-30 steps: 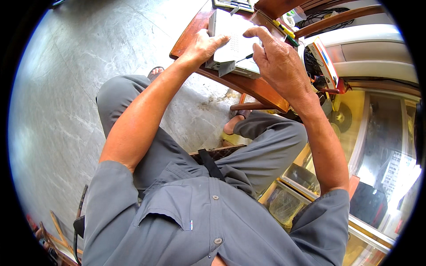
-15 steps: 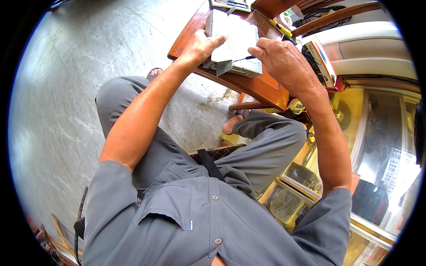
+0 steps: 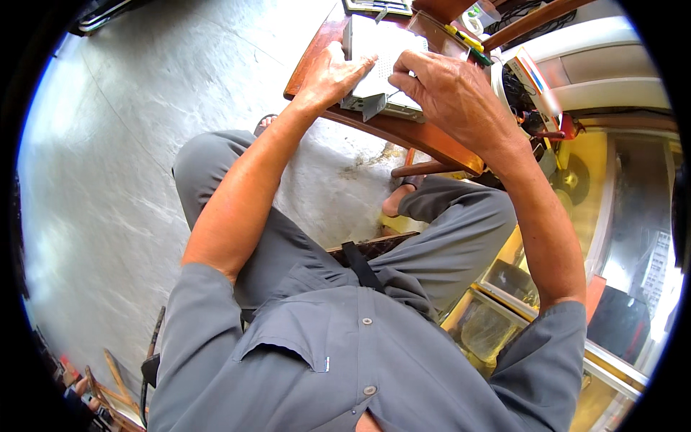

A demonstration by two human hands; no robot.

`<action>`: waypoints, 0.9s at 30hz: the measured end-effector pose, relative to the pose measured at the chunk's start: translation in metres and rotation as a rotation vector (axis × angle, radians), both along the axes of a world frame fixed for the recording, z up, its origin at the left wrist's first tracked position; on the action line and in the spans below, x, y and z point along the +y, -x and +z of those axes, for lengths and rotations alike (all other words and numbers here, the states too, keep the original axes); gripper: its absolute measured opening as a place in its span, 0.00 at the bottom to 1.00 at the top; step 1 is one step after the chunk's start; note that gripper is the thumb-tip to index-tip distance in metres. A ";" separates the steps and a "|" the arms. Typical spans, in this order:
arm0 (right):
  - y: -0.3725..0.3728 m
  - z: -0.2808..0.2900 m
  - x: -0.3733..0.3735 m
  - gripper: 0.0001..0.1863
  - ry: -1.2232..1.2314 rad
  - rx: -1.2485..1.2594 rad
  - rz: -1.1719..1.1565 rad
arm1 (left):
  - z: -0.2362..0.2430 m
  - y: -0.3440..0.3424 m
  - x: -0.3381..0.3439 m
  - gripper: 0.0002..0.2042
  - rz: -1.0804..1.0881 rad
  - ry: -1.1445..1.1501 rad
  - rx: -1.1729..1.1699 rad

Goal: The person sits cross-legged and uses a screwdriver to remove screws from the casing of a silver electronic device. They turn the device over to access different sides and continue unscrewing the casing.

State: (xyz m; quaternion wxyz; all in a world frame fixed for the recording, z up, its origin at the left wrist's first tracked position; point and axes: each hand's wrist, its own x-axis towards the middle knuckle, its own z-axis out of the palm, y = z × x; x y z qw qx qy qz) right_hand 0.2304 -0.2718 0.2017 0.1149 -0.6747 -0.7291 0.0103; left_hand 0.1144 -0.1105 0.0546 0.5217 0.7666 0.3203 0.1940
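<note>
A white perforated metal box (image 3: 392, 45) lies on a reddish-brown wooden seat (image 3: 421, 135), a small grey bracket (image 3: 373, 107) sticking out at its near edge. My left hand (image 3: 332, 79) grips the box's left side, with the thumb resting on the top face. Over the right part of the box, my right hand (image 3: 453, 90) is closed in a pinch round a thin screwdriver (image 3: 394, 92). Only a short piece of its shaft shows; the fingers hide the handle, and I cannot tell what the tip touches.
An open tool case (image 3: 378, 7) sits behind the box. Yellow and green handled tools (image 3: 468, 42) lie to its right. An orange-and-white carton (image 3: 534, 83) and dark cables (image 3: 522, 18) are farther right, above a glass-fronted cabinet (image 3: 626, 216). Grey floor (image 3: 129, 144) stretches left.
My right hand has moved left across the box, its fingers curling tighter and covering more of the screwdriver. My left hand keeps its hold. The whole view has shifted slightly.
</note>
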 end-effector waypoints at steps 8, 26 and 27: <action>-0.009 -0.025 0.006 0.09 -0.015 -0.054 -0.096 | 0.000 0.011 0.003 0.35 0.006 -0.469 0.130; -0.014 -0.037 0.017 0.14 -0.096 0.067 -0.190 | 0.044 0.025 -0.047 0.18 -0.260 -0.404 0.003; -0.015 -0.039 0.018 0.14 -0.126 0.077 -0.181 | 0.050 0.025 -0.057 0.18 -0.192 -0.558 0.086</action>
